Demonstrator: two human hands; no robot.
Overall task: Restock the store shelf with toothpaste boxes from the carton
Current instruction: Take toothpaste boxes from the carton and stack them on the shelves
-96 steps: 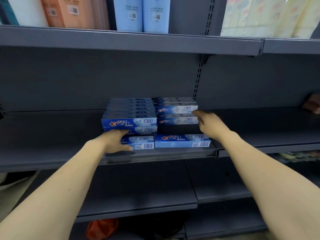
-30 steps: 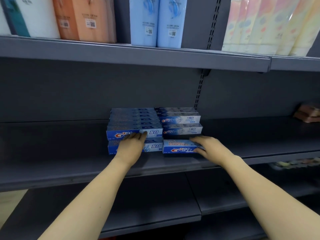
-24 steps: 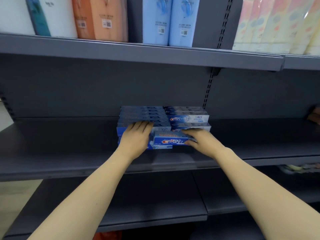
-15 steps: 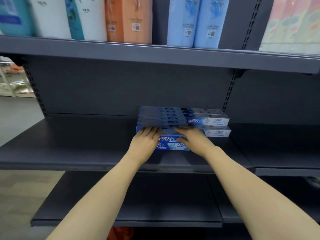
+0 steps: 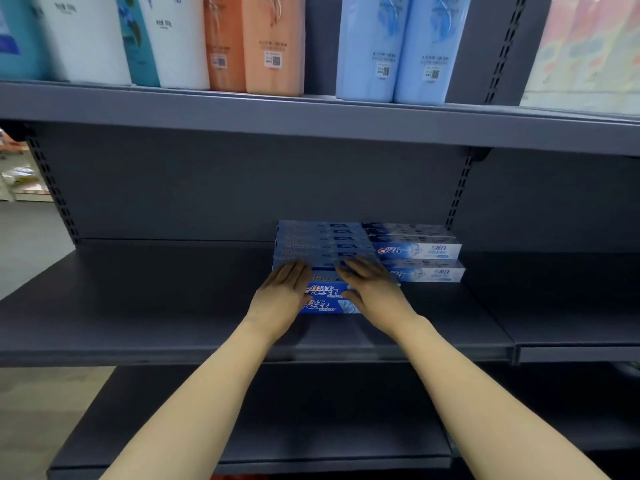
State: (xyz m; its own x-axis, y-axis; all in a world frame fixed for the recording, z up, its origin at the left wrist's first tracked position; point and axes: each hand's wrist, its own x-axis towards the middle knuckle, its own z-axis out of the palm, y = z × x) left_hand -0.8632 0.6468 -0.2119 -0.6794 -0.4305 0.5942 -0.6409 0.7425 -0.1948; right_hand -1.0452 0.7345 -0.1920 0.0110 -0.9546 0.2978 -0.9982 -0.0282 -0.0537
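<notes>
Both hands, left hand (image 5: 281, 292) and right hand (image 5: 371, 288), lay straight fingers flat on the near-left toothpaste boxes (image 5: 325, 296) on the shelf (image 5: 145, 306).

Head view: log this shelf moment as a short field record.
left hand: flat, fingers straight, on the front blue Crest toothpaste boxes
right hand: flat on the same boxes
neighbouring stack: paler blue-and-white toothpaste boxes, to the right
surface: dark grey metal shelf
shelf above: light blue bottles

left hand (image 5: 281, 296) flat on toothpaste boxes (image 5: 323, 297) | right hand (image 5: 374, 292) likewise | grey shelf (image 5: 156, 306)
</notes>
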